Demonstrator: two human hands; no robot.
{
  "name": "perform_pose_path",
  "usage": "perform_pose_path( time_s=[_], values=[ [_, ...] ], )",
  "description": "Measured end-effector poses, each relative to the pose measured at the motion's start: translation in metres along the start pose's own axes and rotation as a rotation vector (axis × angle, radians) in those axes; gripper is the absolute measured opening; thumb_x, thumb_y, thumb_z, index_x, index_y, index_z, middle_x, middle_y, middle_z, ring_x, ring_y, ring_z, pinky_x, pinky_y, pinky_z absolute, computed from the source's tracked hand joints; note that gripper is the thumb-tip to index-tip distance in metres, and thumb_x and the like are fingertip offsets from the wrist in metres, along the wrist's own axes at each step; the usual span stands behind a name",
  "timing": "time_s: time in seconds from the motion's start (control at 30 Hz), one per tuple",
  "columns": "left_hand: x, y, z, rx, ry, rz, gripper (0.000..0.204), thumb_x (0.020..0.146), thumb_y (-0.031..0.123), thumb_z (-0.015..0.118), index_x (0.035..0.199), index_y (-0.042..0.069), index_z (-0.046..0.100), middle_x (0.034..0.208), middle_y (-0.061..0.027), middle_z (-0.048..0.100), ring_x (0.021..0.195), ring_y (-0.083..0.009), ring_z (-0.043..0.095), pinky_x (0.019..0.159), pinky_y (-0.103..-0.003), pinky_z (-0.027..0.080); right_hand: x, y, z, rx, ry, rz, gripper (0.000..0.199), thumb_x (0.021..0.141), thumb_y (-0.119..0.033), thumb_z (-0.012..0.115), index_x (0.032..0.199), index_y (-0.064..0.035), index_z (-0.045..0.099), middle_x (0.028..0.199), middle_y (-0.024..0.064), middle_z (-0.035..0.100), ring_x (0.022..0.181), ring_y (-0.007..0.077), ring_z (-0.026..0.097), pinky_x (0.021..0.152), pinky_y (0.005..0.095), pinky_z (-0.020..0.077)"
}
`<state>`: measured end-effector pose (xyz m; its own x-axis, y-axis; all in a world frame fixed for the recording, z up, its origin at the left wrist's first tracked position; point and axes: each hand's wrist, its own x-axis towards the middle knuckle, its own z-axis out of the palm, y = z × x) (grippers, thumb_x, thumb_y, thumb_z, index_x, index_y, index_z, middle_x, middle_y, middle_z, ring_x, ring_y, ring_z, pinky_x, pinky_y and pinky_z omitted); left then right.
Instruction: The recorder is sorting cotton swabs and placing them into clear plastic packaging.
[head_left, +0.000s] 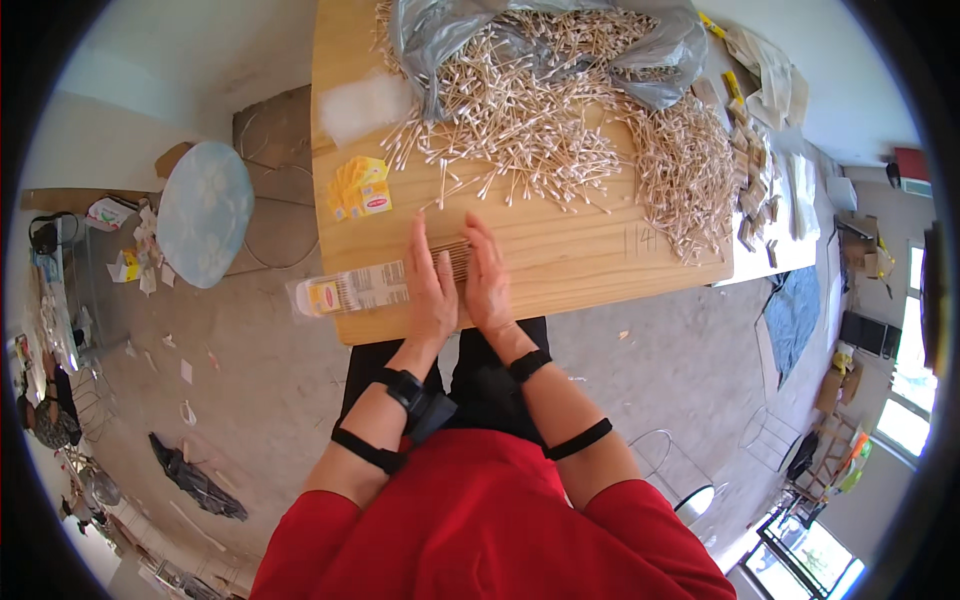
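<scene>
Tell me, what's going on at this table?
A person in red is handling a bundle of cotton swabs: the left hand lies over one end of a clear printed packet, and the right hand faces it across the swabs. Loose swabs are heaped beyond, some in a grey bag. Yellow cards lie nearby.

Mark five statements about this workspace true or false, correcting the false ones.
Thin wooden sticks lie between the left hand and the right hand. True.
The clear packet extends right of the right hand. False: the packet extends left of the left hand.
Yellow cards lie near the left edge of the wooden table. True.
The grey plastic bag sits at the table's near edge. False: the bag is at the far side.
The person's shirt is red. True.
</scene>
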<state>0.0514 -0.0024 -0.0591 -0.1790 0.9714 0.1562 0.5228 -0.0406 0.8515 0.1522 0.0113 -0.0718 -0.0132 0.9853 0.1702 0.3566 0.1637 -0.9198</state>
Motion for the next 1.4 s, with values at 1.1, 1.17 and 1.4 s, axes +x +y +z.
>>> perform_pose_path(
  time_s=[1.1,1.17,1.4],
  values=[
    [-0.027,-0.022,-0.108,0.020,-0.004,-0.018,0.052,0.100,0.014,0.041,0.148,-0.002,0.028,0.151,-0.0208,0.034,0.141,-0.0347,0.030,0.116,-0.042,0.025,-0.025,-0.033,0.014,-0.374,-0.381,-0.273,0.061,0.088,-0.009,0.059,0.142,0.0030,0.035,0.156,0.0210,0.024,0.146,0.0374,0.020,0.118,0.0491,0.0182],
    [-0.049,-0.033,-0.127,0.129,-0.087,0.026,0.059,0.095,0.011,0.050,0.148,-0.003,0.027,0.151,-0.0221,0.033,0.142,-0.0367,0.028,0.117,-0.044,0.024,-0.029,-0.043,0.009,-0.536,-0.578,-0.305,0.071,0.085,-0.015,0.065,0.144,0.0049,0.031,0.158,0.0206,0.019,0.148,0.0365,0.014,0.120,0.0503,0.0129],
    [-0.078,-0.025,-0.122,0.370,-0.294,0.162,0.076,0.081,0.010,0.067,0.144,-0.008,0.029,0.147,-0.0274,0.034,0.139,-0.0414,0.031,0.117,-0.049,0.024,-0.016,-0.026,0.039,-0.733,-0.532,-0.354,0.068,0.089,-0.026,0.058,0.146,0.0018,0.031,0.157,0.0186,0.023,0.147,0.0348,0.019,0.119,0.0494,0.0135]
  ],
)
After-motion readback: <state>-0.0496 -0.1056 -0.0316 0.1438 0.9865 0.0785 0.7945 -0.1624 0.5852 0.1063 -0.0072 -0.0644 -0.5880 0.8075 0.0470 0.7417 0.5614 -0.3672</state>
